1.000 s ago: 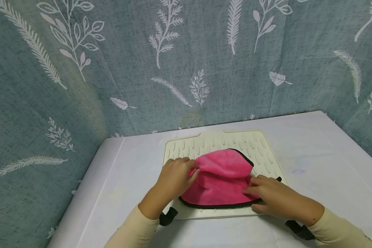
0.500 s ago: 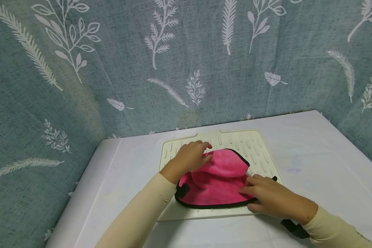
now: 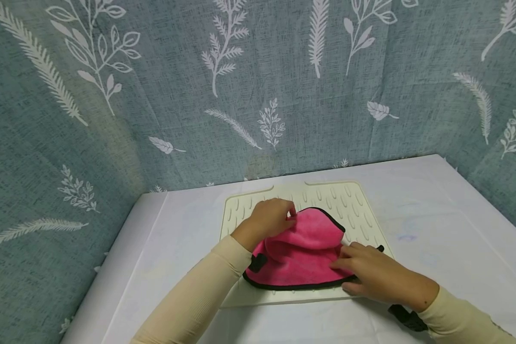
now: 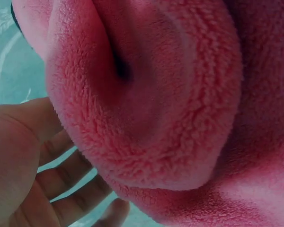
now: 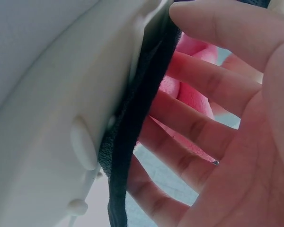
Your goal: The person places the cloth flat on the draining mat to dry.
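Note:
A pink plush cloth [image 3: 301, 263] with a black border lies rumpled, its far part folded over, on a cream ribbed mat [image 3: 348, 205]. My left hand [image 3: 270, 217] is at the cloth's far edge, its index finger and thumb pinching there. In the left wrist view a thick pink fold [image 4: 146, 156] covers those fingertips, while other fingers [image 4: 80, 194] stay spread behind it. My right hand [image 3: 376, 272] rests on the cloth's near right corner, fingers fairly straight and the thumb by the black border [image 5: 146, 94].
The mat sits on a white-covered table [image 3: 189, 224]. Behind and beside it hangs a blue-green curtain [image 3: 176, 71] with white leaf prints. Dark wrist straps [image 3: 407, 317] show at the sleeves.
My left hand has moved from the cloth's left side up to its far edge, where finger and thumb have drawn closer. My right hand has stayed in place.

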{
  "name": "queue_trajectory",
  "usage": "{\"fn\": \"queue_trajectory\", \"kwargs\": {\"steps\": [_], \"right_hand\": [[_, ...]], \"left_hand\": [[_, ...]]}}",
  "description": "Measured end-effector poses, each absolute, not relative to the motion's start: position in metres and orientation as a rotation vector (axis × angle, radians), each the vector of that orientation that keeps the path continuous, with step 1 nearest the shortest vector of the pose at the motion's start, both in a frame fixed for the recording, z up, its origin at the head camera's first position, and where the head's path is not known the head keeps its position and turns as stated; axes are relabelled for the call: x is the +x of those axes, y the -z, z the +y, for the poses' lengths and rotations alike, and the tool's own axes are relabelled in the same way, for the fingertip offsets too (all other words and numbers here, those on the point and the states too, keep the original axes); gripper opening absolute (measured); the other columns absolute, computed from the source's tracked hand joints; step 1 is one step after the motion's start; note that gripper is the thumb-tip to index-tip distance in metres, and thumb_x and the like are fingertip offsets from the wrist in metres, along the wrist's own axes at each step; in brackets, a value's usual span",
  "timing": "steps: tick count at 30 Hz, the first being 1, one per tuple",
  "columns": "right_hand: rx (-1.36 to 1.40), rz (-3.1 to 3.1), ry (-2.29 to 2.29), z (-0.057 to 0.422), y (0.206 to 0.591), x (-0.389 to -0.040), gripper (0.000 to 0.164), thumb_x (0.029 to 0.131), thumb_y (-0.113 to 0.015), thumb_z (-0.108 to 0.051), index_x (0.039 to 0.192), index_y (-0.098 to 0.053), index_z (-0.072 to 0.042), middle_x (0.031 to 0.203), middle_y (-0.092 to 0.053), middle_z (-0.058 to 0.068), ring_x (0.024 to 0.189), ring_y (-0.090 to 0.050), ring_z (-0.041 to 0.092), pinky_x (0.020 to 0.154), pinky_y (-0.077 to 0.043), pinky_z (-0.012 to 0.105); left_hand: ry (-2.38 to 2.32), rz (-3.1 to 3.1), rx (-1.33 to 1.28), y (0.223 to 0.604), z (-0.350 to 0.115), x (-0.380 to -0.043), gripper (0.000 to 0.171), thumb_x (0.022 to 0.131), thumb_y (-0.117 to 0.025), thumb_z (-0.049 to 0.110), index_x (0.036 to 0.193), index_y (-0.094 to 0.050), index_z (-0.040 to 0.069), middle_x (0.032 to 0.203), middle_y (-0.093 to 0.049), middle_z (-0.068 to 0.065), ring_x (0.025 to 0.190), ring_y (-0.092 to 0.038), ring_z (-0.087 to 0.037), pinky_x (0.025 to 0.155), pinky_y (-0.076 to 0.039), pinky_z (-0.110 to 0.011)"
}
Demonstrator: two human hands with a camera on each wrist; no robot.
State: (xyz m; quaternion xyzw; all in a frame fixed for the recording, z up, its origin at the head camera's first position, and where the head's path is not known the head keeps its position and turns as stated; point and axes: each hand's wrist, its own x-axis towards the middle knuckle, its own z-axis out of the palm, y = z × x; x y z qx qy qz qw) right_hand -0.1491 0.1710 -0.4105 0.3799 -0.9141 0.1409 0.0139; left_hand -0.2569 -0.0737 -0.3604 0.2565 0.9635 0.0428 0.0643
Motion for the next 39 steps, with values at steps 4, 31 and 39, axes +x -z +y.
{"fn": "queue_trajectory", "kwargs": {"steps": [4, 31, 39], "right_hand": [[1.178, -2.848, -0.443, 0.171, 0.410, -0.149, 0.031, 0.081, -0.078, -0.026, 0.110, -0.075, -0.019, 0.099, -0.059, -0.009, 0.091, -0.051, 0.011, 0.073, -0.047, 0.033], [1.162, -2.842, -0.444, 0.169, 0.409, -0.151, 0.030, 0.081, -0.078, -0.025, 0.109, -0.075, -0.017, 0.101, -0.061, -0.006, 0.094, -0.054, 0.014, 0.075, -0.049, 0.035], [1.148, -2.852, -0.454, 0.170, 0.410, -0.150, 0.029, 0.081, -0.079, -0.026, 0.109, -0.074, -0.019, 0.100, -0.061, -0.007, 0.093, -0.054, 0.013, 0.074, -0.049, 0.034]], "left_hand": [[-0.134, 2.914, 0.773, 0.362, -0.075, -0.256, 0.012, 0.095, -0.069, 0.026, 0.100, -0.075, 0.019, 0.087, -0.071, 0.006, 0.081, -0.065, -0.012, 0.068, -0.052, -0.036], [-0.163, 2.993, 0.766, 0.364, -0.078, -0.260, 0.009, 0.092, -0.070, 0.026, 0.097, -0.074, 0.019, 0.082, -0.070, 0.006, 0.078, -0.066, -0.011, 0.065, -0.053, -0.036], [-0.272, 3.177, 0.727, 0.355, -0.092, -0.265, 0.007, 0.091, -0.070, 0.022, 0.095, -0.073, 0.017, 0.083, -0.071, 0.004, 0.075, -0.066, -0.014, 0.067, -0.054, -0.036]]}}
